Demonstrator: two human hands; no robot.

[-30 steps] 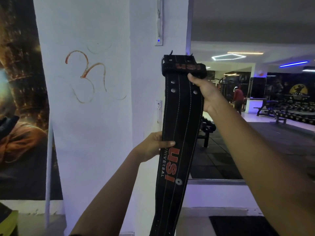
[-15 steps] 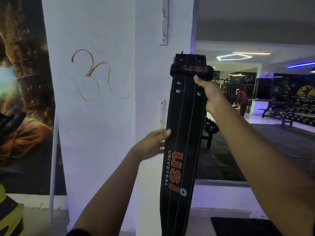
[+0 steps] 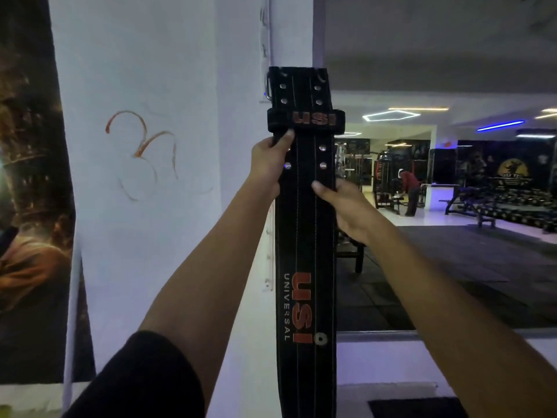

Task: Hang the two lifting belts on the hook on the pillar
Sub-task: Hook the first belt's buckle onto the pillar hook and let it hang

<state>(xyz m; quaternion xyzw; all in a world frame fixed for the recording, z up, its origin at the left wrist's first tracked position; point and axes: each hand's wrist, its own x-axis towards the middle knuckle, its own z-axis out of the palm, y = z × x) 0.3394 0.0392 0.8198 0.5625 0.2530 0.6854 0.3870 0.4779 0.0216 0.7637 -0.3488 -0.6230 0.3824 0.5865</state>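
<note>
A long black lifting belt (image 3: 306, 242) with orange "USI" lettering hangs straight down in front of the white pillar (image 3: 168, 206). My left hand (image 3: 269, 162) grips the belt's left edge just under its loop band. My right hand (image 3: 343, 206) holds the right edge a little lower, thumb across the front. The belt's top with its metal buckle (image 3: 266, 86) is raised against the pillar's corner strip (image 3: 264, 40). I cannot make out a hook, and only one belt is in view.
A dark poster (image 3: 30, 191) covers the wall at left. To the right a gym floor opens with benches and dumbbell racks (image 3: 518, 203), and a person in red (image 3: 410, 191) bends over far back. A dark mat (image 3: 416, 407) lies at bottom right.
The belt has gone up along the pillar corner. My left hand climbed from mid-belt to just under the loop band and gripped it; my right hand slid lower on the right edge.
</note>
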